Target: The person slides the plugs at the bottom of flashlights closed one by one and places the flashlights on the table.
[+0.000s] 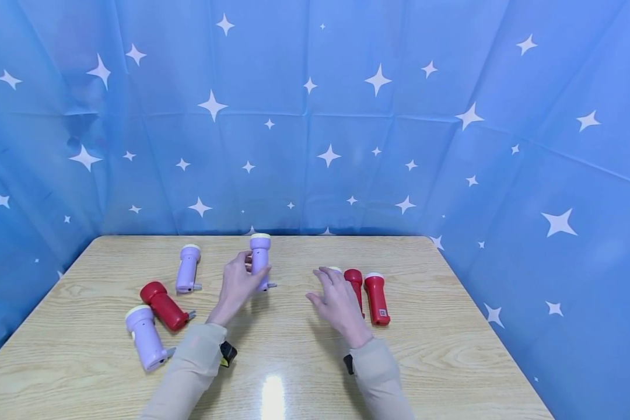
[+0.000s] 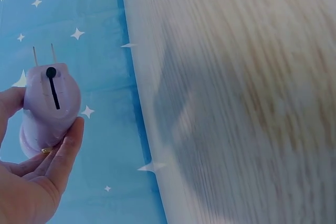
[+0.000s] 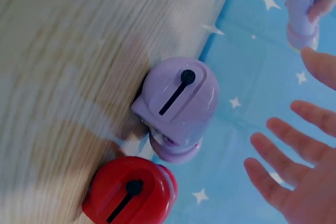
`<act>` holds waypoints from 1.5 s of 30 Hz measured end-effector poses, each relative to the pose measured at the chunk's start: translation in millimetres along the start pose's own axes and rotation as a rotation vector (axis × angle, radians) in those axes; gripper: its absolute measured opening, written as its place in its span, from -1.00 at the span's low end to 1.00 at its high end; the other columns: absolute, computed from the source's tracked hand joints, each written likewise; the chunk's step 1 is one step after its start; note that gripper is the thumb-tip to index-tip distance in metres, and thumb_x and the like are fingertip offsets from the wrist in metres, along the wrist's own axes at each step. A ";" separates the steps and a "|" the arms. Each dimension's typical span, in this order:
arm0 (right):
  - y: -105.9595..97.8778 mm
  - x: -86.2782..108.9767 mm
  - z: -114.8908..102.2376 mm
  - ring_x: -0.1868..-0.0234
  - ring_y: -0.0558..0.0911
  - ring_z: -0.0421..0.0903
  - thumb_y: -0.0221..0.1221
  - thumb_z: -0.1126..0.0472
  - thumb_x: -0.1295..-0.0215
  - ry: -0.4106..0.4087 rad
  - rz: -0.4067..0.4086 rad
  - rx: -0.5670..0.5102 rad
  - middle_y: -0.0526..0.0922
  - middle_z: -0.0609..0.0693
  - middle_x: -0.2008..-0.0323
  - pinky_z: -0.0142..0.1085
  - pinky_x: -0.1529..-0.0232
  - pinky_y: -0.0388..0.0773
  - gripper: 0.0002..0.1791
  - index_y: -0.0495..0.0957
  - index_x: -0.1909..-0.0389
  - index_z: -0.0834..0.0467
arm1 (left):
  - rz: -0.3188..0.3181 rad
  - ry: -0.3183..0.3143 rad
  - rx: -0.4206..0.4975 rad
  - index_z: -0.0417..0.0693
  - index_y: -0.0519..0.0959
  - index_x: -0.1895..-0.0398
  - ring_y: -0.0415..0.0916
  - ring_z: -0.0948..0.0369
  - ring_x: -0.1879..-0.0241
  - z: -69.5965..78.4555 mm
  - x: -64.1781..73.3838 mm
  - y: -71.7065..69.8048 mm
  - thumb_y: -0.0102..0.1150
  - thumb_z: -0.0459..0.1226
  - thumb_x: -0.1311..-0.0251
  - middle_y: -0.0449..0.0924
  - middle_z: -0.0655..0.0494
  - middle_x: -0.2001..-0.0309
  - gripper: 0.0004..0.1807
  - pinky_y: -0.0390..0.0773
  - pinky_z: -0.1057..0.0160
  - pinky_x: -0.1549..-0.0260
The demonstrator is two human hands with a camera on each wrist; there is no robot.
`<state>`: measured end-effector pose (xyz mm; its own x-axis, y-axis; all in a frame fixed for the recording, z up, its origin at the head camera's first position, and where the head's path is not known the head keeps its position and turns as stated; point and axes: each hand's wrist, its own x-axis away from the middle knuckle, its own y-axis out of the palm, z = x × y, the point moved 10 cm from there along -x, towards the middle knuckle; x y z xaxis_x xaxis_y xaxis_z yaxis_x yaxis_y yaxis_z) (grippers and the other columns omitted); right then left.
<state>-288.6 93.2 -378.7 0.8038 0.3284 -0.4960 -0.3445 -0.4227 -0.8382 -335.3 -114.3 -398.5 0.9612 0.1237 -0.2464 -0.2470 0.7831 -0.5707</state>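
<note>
So we've got our left hand wrapped around a lilac flashlight, fingers and thumb curled on its body, holding it up off the tabletop roughly mid-way along the far half, lens end pointing away from us. In the left wrist view that same flashlight sits between thumb and fingers, and you can see the black slider switch and two metal plug prongs sticking out of its back end. Our right hand isn't gripping anything: fingers are spread and relaxed, palm down, hovering over or just at a lilac flashlight that's mostly hidden under it in the head view; we can't tell if it's actually touching. Right beside that one, toward the right edge, lie two red flashlights side by side, the nearer red flashlight partly tucked behind our fingers and the outer red flashlight fully in view with a little label near its tail. Over toward the left edge there's a small cluster: another lilac flashlight farther back, a red flashlight lying at an angle in front of it, and a third lilac one closest to the near-left corner, just beside the red one. Blue star-print cloth hangs all around behind the tabletop.
</note>
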 end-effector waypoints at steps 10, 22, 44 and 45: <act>-2.4 -1.6 -18.6 -0.03 0.58 0.05 0.35 0.06 -0.09 -0.093 0.060 0.013 0.59 0.11 -0.06 -0.12 -0.02 0.56 -0.43 0.50 -0.12 0.19 | 0.016 0.056 0.033 -0.37 0.40 -0.14 0.62 -0.03 0.15 14.7 2.8 6.9 0.32 -0.12 -0.07 0.62 -0.27 0.10 -0.34 0.64 0.09 0.22; -2.3 -1.5 -35.8 -0.01 0.59 0.01 0.35 0.03 -0.08 -0.179 0.104 0.032 0.62 0.07 -0.03 -0.12 -0.03 0.55 -0.45 0.52 -0.09 0.16 | 0.023 0.085 0.070 -0.40 0.42 -0.10 0.63 -0.03 0.20 29.8 7.7 16.9 0.34 -0.15 -0.05 0.63 -0.28 0.14 -0.37 0.65 0.12 0.28; -2.7 -2.8 -46.9 0.05 0.60 -0.03 0.38 0.04 -0.04 -0.208 0.149 0.084 0.66 0.03 0.05 -0.20 0.02 0.56 -0.52 0.58 0.02 0.15 | 0.000 0.029 0.169 -0.38 0.45 -0.07 0.65 -0.04 0.22 32.1 12.1 27.9 0.32 -0.13 -0.06 0.65 -0.28 0.17 -0.40 0.66 0.15 0.30; -3.4 -2.8 -47.3 0.06 0.60 -0.03 0.38 0.04 -0.04 -0.210 0.155 0.083 0.67 0.03 0.06 -0.20 0.02 0.55 -0.52 0.58 0.02 0.15 | -0.002 0.026 0.173 -0.38 0.45 -0.07 0.65 -0.04 0.21 32.2 12.2 28.4 0.32 -0.13 -0.07 0.65 -0.28 0.17 -0.40 0.66 0.14 0.29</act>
<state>-266.7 53.7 -363.7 0.6234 0.4365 -0.6487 -0.5009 -0.4141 -0.7600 -326.6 -70.9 -392.5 0.9576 0.1081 -0.2669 -0.2183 0.8769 -0.4283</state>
